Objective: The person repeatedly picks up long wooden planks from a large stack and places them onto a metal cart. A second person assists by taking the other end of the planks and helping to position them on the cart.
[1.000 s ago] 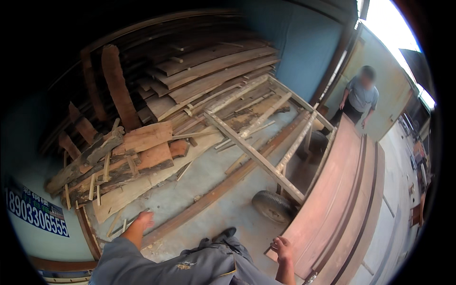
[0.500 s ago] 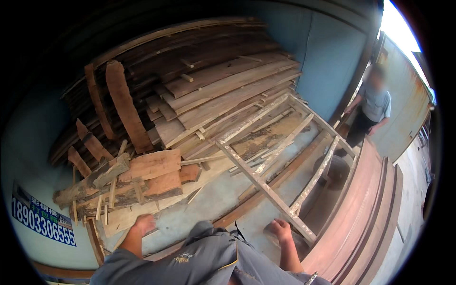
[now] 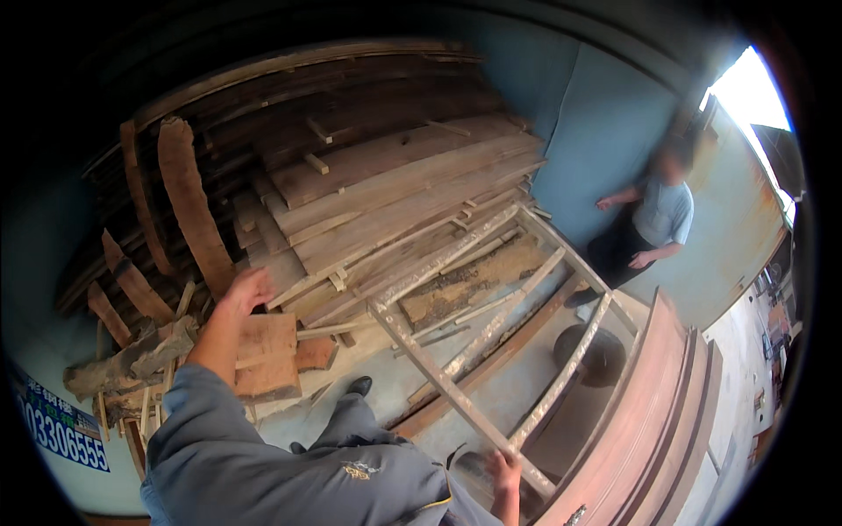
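My left hand [image 3: 249, 290] is raised over the short boards at the left, with loosely bent fingers and nothing in it. Close by it, a reddish slab with rough edges [image 3: 195, 202] leans against the stacked planks [image 3: 403, 188]. Below it lies a square-ended piece of reddish wood [image 3: 267, 344] among cut-offs. My right hand [image 3: 503, 473] is low at the right, its fingers curled at the near rail of a wooden frame [image 3: 438, 377]. The frame is pale, flecked with peeling patches and has crossbars; it stands tilted.
A person [image 3: 664, 215] in a light shirt stands beyond the frame at the right. Long curved reddish boards [image 3: 627, 408] stand along the right side. A dark round tub [image 3: 589, 355] sits behind the frame. Bark-covered logs [image 3: 132, 359] lie at the left, by a blue sign [image 3: 70, 434].
My left hand has risen and moved forward over the wood. My right hand has come to the frame's rail. My body leans forward, and a shoe now shows. The person has turned and shifted.
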